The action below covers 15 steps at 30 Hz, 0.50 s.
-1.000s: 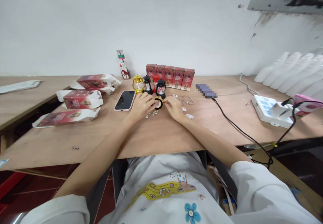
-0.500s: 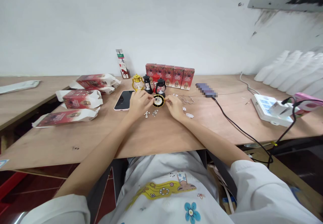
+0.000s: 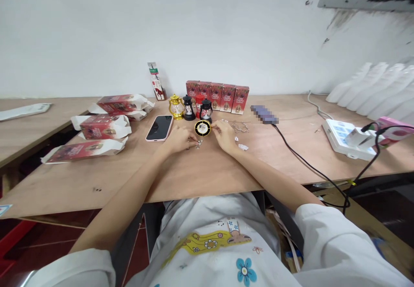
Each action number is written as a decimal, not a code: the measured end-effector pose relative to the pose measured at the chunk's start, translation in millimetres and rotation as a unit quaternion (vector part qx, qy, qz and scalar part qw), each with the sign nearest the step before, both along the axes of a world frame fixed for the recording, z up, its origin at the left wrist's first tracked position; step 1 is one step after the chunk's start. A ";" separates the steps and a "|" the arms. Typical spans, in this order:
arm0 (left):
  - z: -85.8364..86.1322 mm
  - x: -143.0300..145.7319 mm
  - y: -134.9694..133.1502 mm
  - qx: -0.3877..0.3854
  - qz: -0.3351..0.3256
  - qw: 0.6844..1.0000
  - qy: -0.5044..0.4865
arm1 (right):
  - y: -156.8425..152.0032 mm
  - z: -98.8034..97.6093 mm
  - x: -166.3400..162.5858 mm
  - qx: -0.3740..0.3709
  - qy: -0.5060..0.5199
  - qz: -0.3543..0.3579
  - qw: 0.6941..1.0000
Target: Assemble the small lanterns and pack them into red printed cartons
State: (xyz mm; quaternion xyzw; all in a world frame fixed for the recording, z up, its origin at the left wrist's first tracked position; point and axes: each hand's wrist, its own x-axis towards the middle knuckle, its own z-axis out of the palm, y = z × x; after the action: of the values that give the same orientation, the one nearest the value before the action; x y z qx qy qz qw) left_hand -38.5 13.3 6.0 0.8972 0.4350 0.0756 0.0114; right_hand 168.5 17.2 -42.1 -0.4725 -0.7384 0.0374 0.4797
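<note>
In the head view, a round black-and-white disc with a yellow rim point(image 3: 202, 128), which looks like a lantern base, lies on the table. My right hand point(image 3: 224, 137) pinches its right edge between the fingertips. Below and left of the disc, my left hand point(image 3: 180, 139) is low over a few small silver button cells point(image 3: 200, 142), its fingertips closed at one of them; the hand covers part of the pile. Just behind the disc stand small lanterns: a gold one point(image 3: 176, 107), a red one point(image 3: 199, 104) and two black ones point(image 3: 188, 108).
Several red boxes point(image 3: 223, 98) stand at the back. Opened red boxes point(image 3: 103, 126) lie on the left. A phone point(image 3: 159, 128) is beside my left hand. Wire pieces point(image 3: 239, 127) and white scraps point(image 3: 243, 147) lie right, with a cabled power bank point(image 3: 264, 114) and power strip point(image 3: 347, 140) beyond.
My left hand has let go of the disc's left side and moved down toward me to the button cells. My right hand stays at the disc's right edge.
</note>
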 end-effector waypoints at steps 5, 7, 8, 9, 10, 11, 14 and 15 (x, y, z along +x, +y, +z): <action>-0.3 4.0 -2.2 0.013 0.012 1.000 0.015 | -0.9 0.0 -0.1 0.007 -0.002 -0.003 1.000; 0.2 4.9 -2.7 0.006 0.014 1.000 0.017 | -1.7 0.2 -0.2 0.012 -0.002 -0.002 1.000; 0.4 5.2 -2.9 0.001 0.017 1.000 0.016 | -2.0 0.3 -0.2 0.013 -0.002 -0.001 1.000; 0.5 5.5 -3.1 -0.003 0.021 1.000 0.014 | -2.3 0.4 -0.2 0.013 -0.001 -0.001 1.000; 0.6 5.8 -3.2 -0.008 0.027 1.000 0.011 | -2.5 0.5 -0.1 0.012 -0.001 0.000 1.000; 0.6 6.0 -3.2 -0.011 0.033 0.999 0.009 | -2.5 0.5 -0.1 0.011 -0.002 0.001 1.000; 0.1 6.4 -2.6 -0.020 0.040 0.999 0.008 | -2.0 0.1 0.2 0.005 -0.005 0.003 1.000; -0.2 6.6 -2.2 -0.022 0.036 0.999 0.006 | -1.7 -0.2 0.3 0.005 -0.005 0.003 1.000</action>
State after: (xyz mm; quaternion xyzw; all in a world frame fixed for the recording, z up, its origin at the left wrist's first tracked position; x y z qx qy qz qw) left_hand -31.9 11.1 5.8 0.8809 0.4686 0.0613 0.0262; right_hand 168.8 15.6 -42.3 -0.4677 -0.7427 0.0327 0.4781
